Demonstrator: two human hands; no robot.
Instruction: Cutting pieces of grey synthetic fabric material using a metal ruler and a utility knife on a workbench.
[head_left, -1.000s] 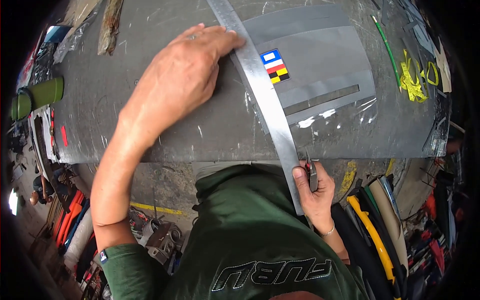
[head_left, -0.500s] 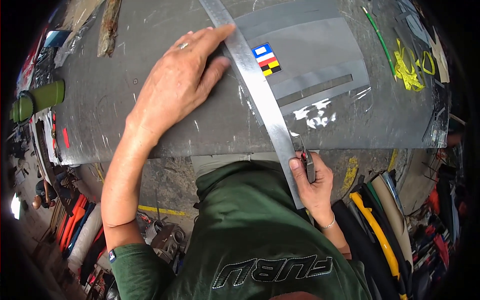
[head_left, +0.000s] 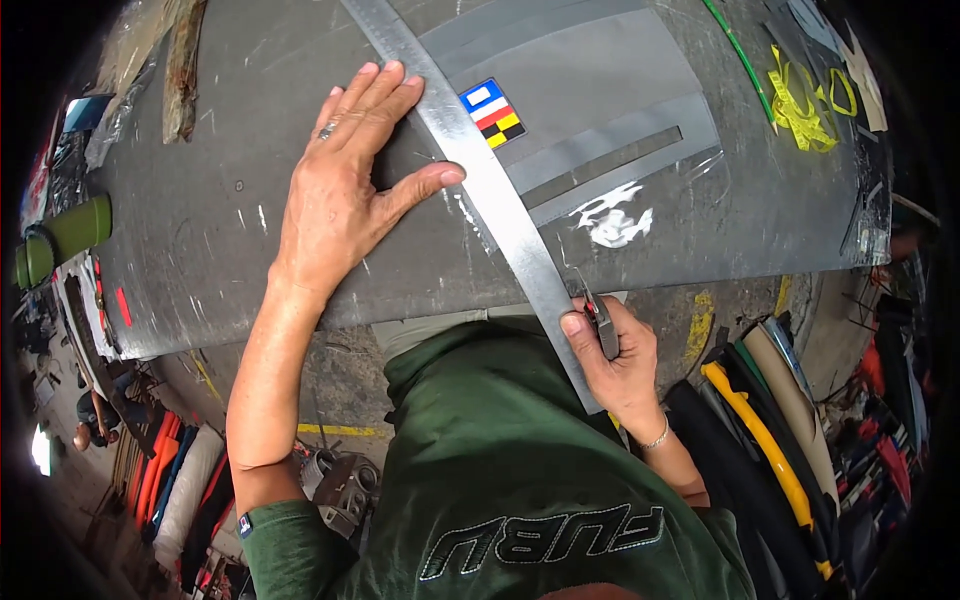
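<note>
A long metal ruler (head_left: pixel 478 175) lies slantwise over the left edge of a grey fabric panel (head_left: pixel 590 75) and juts past the table's near edge. My left hand (head_left: pixel 340 200) rests flat with its fingers spread, fingertips at the ruler's left edge and the thumb tip by it lower down. My right hand (head_left: pixel 628 370) grips the ruler's near end, thumb on top, and also holds a utility knife (head_left: pixel 603 328) with its blade pointing away from me. Beside the ruler, a colourful flag patch (head_left: pixel 493 113) sits on the panel, above a dark slot-like strip (head_left: pixel 605 165).
Shiny clear plastic (head_left: pixel 615 220) lies at the panel's near side. A green pencil (head_left: pixel 742 65) and a yellow tape measure (head_left: pixel 797 110) are at the right. Leftward are a wooden stick (head_left: pixel 183 75) and a green roll (head_left: pixel 80 228). Fabric rolls (head_left: pixel 765 455) stand below the table.
My left hand has slid nearer along the ruler, its fingers fanned out and thumb stretched to the edge. My right hand keeps the ruler end and knife. The whole view has shifted slightly.
</note>
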